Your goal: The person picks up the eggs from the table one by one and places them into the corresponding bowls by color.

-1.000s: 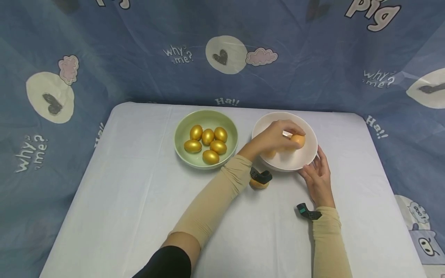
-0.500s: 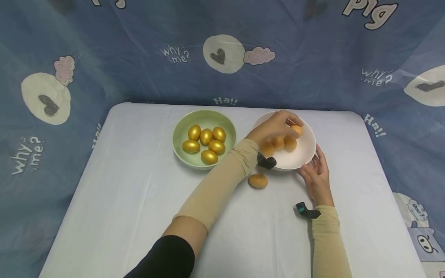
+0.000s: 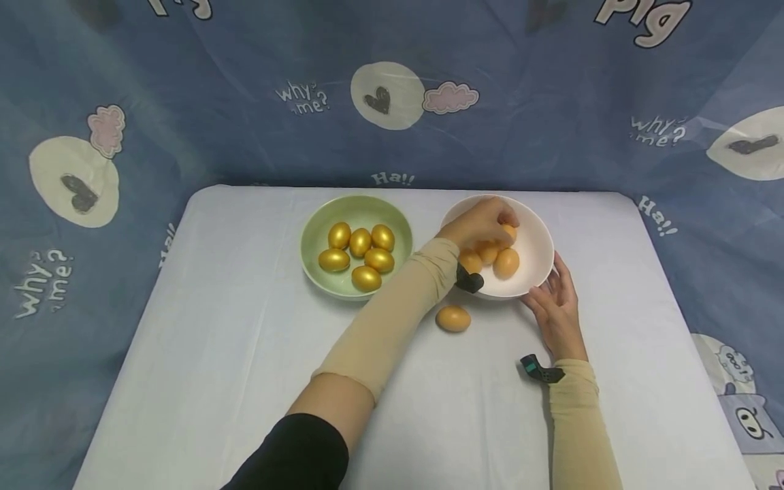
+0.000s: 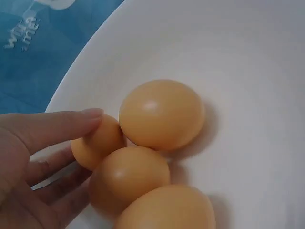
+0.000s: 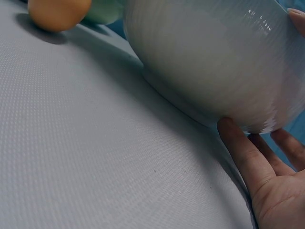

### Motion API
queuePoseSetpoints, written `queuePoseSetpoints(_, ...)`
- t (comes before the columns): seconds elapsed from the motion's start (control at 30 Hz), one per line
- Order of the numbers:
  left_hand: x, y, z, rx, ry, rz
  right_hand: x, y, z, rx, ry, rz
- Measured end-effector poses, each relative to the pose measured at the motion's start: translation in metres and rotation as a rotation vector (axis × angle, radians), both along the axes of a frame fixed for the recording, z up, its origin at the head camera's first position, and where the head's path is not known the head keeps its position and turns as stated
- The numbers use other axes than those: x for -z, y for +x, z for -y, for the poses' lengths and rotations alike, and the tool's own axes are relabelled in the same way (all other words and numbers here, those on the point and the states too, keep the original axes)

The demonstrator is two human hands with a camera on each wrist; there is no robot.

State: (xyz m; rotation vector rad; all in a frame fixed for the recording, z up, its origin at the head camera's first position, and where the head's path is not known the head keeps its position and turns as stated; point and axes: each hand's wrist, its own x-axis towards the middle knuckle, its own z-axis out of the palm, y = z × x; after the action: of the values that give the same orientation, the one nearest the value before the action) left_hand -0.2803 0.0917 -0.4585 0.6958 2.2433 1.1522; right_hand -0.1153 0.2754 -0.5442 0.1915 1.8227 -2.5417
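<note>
My left hand (image 3: 480, 223) reaches into the white bowl (image 3: 539, 262) and holds a brown egg (image 4: 95, 150) between thumb and fingers, near the inner wall. Several more brown eggs (image 4: 162, 114) lie close around it in the left wrist view; the head view partly hides them behind the hand. At the bowl's front right, my right hand (image 3: 559, 313) grips its outside, the thumb on the near side and the fingers round the right side. In the right wrist view, fingertips (image 5: 228, 126) touch the underside by the foot.
A light green bowl (image 3: 309, 265) with several golden eggs (image 3: 366, 278) stands left of the white bowl. One loose brown egg (image 3: 453, 318) lies on the white tablecloth (image 3: 245, 381) in front. A blue printed curtain (image 3: 245, 136) hangs behind the table.
My left hand has moved the egg back and left within the white bowl, toward the other eggs, which show more now. The right hand has stayed at the bowl.
</note>
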Motion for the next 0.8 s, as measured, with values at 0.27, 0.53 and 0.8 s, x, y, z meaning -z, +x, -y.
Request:
queuePoseSetpoints(0.27, 0.0039, -0.0023, -0.0011, 0.024, -0.034, -0.038, -0.0004, 0.0001, 0.0010, 0.006, 0.006, 0.001)
queuePoseSetpoints(0.53, 0.0042, -0.0018, -0.0007, 0.013, -0.052, -0.051, 0.0001, 0.0005, 0.0014, 0.009, -0.001, 0.005)
queuePoseSetpoints(0.8, 0.0000, -0.0005, 0.0047, -0.076, 0.065, 0.059, -0.0001, 0.0000, 0.0012, 0.007, -0.011, -0.001)
